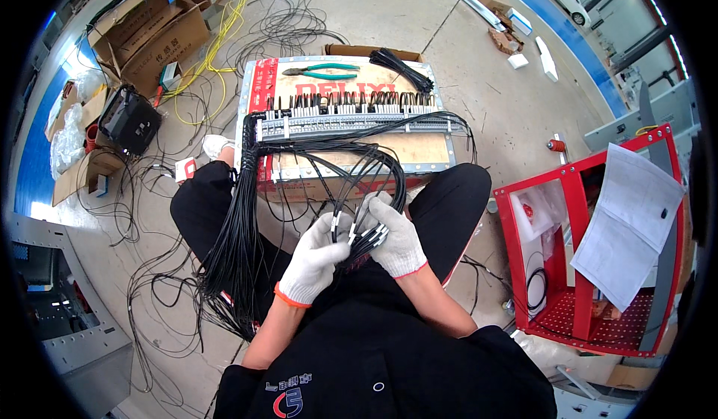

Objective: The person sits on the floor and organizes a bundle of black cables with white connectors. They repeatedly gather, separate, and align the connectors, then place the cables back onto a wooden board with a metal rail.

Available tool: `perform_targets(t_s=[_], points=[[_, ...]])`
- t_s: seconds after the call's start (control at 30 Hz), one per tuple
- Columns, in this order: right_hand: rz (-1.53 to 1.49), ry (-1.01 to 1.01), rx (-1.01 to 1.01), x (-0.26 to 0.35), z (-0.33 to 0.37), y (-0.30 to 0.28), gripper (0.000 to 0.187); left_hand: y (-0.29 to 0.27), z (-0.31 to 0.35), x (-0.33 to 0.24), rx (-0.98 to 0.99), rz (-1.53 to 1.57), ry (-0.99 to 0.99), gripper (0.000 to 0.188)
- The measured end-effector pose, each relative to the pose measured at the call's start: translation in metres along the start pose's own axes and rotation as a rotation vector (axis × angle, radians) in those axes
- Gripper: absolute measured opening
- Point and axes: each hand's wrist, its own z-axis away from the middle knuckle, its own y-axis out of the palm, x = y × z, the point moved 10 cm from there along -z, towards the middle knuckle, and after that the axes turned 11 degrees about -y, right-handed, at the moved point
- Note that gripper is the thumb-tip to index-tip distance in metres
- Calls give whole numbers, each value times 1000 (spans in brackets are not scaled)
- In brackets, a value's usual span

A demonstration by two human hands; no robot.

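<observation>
My left hand (313, 260), in a white glove with an orange cuff, pinches a black wire with a white marker sleeve (335, 225). In the same kind of glove, my right hand (393, 239) is closed around a bunch of black wires with white sleeves (372, 237). Both hands are close together above my lap. From them the wires loop up to a grey terminal block strip (359, 125) lying on a wooden crate (351, 163). A thick bundle of black wires (235, 243) hangs from the strip's left end over my leg.
Green-handled pliers (329, 71) and a coil of black wire (402, 71) lie on the crate's far part. On the right stands a red metal rack (580, 269) with paper sheets (632, 217) over it. Cardboard boxes (153, 41) and loose cables (161, 284) are at left.
</observation>
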Motion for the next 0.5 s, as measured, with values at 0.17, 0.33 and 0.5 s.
perform_targets(t_s=[0.17, 0.33, 0.5], points=[[-14, -10, -18, 1, 4, -6, 9, 14, 7, 3, -38, -179, -181, 41], [15, 14, 37, 3, 0, 4, 14, 6, 6, 6, -88, -55, -75, 24], [29, -22, 62, 2, 2, 14, 12, -15, 0, 11, -135, -14, -109, 28]])
